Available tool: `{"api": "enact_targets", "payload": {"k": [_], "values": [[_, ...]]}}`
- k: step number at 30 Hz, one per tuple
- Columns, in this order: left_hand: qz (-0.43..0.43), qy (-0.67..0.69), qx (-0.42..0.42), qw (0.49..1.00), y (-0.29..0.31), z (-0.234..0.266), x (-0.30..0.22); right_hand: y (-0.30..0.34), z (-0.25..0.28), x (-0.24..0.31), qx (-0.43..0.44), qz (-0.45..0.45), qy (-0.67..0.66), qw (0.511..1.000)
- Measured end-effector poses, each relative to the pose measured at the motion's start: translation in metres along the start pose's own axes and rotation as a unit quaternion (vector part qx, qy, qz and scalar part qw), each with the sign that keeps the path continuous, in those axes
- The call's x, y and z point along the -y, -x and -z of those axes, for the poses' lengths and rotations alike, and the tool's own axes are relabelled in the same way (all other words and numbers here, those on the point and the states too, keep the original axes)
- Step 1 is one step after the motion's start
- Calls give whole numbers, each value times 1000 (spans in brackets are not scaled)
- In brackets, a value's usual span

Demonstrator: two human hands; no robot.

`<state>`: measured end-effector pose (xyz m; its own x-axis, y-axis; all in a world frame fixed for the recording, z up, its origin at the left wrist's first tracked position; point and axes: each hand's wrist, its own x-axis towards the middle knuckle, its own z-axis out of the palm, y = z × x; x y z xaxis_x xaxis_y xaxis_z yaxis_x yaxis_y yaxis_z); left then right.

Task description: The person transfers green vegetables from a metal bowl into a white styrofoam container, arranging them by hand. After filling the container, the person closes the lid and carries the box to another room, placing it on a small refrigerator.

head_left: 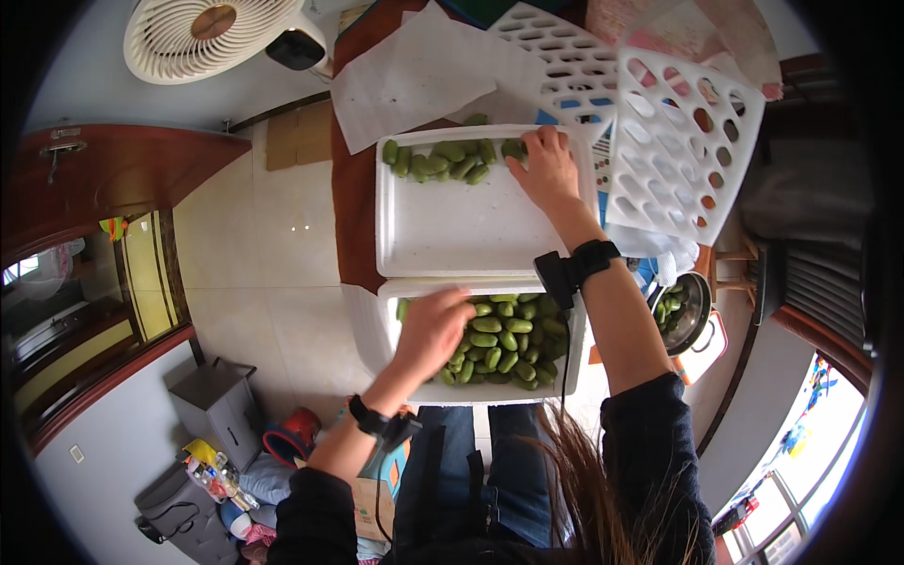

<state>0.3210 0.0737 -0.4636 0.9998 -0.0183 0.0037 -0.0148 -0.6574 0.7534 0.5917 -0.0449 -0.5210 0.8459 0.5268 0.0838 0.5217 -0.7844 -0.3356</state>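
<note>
Small oval green fruits (507,341) fill the near white foam box (556,397). Over its left part hovers my left hand (435,330), smeared by motion, so its grip is unclear. A shallow white foam tray (452,231) lies just beyond, with a cluster of the same fruits (450,162) along its far wall. At the tray's far right corner, my right hand (548,174) has its thumb and fingers curled about one green fruit (513,149). The fingertips reach over the far rim. Both wrists wear black bands with small devices.
Perforated white foam sheets (683,141) lie at the right, beside white paper (424,71) on the brown tabletop (356,217). A metal bowl of green fruits (670,311) stands to the right of the near box. A fan (212,33) stands at the far left.
</note>
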Motion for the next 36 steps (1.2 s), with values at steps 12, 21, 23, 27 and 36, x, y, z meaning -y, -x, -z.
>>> {"api": "enact_targets", "payload": {"k": [12, 21, 23, 27, 36], "values": [[94, -205, -93, 970, -157, 69, 144, 5, -9, 10, 76, 7, 101, 992], [85, -226, -55, 969, -160, 71, 140, 29, 12, -11, 90, -102, -155, 978], [76, -199, -29, 977, -162, 71, 138, 27, 18, -10, 113, -215, -379, 893], [67, -231, 21, 970, -163, 74, 128, 34, 26, -8, 109, -327, -696, 630], [28, -49, 63, 996, -271, 57, 110, 52, 6, -4, 111, -370, -746, 542]]}}
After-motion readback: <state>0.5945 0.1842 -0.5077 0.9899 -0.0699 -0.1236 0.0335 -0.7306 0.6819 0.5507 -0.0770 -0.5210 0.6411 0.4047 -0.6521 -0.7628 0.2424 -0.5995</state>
